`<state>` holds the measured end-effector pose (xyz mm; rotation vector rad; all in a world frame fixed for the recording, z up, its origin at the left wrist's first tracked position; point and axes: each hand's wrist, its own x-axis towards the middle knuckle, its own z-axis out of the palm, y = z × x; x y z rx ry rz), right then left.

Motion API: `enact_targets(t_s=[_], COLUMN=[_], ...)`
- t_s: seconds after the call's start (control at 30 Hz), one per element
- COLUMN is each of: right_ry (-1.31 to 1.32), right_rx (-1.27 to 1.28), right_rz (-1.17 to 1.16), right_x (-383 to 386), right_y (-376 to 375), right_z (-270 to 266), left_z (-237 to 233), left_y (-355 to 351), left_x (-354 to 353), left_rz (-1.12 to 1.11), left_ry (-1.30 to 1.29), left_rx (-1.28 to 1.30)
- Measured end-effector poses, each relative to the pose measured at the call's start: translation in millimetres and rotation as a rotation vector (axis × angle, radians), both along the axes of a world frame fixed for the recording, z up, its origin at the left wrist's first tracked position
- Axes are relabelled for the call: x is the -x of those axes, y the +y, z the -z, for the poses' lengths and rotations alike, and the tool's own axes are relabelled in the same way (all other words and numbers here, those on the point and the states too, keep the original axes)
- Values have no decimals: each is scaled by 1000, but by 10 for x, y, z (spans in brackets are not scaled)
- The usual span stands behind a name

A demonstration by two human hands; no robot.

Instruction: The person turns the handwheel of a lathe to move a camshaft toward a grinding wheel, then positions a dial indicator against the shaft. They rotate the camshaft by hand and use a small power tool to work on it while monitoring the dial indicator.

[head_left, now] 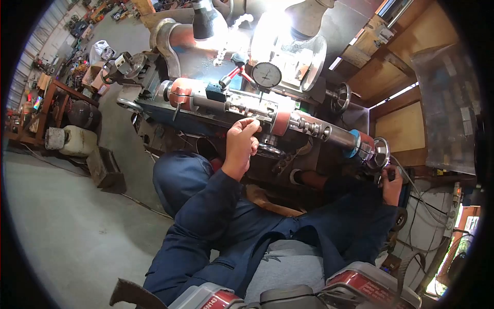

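Left hand (242, 147): narrow, raised at the near side of the lobed shaft (309, 125), thumb and forefinger tips close together, other fingers curled in. Can't tell if the tips touch the shaft or pinch anything.

Right hand (392, 185): fingers curled on a dark handle (386, 176) by the handwheel (380, 153), at the right end of the machine.

Shaft lies lengthwise along the machine, between the left red collar (181, 94) and the blue-edged right collar (363, 145); middle red collar (281, 120) sits around its line. Dial gauge (266, 75) stands just above the shaft, near the red-jointed arm (230, 76); dark block (216, 93) beside that arm.

Hard to see: gauge reading too small. Lamp glare washes out the area behind the gauge. Contact point of gauge on shaft not clear. Right hand's grip partly hidden by its own fingers. Lamps (209, 23) cut off at top edge. Area under the machine is dark.
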<state>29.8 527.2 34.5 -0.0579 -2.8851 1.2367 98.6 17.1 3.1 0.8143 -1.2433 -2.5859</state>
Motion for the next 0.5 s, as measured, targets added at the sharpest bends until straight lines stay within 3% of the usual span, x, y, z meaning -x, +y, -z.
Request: enact_targets(t_s=[0.2,0.5], right_ry=[238,190], right_rx=[200,122], right_rz=[128,137], right_x=[286,632], right_y=[-16,-154], right_z=[17,-75], left_z=[17,13], left_y=[24,92], left_x=[25,79], left_rz=[42,75], left_ry=[80,172], left_rx=[75,158])
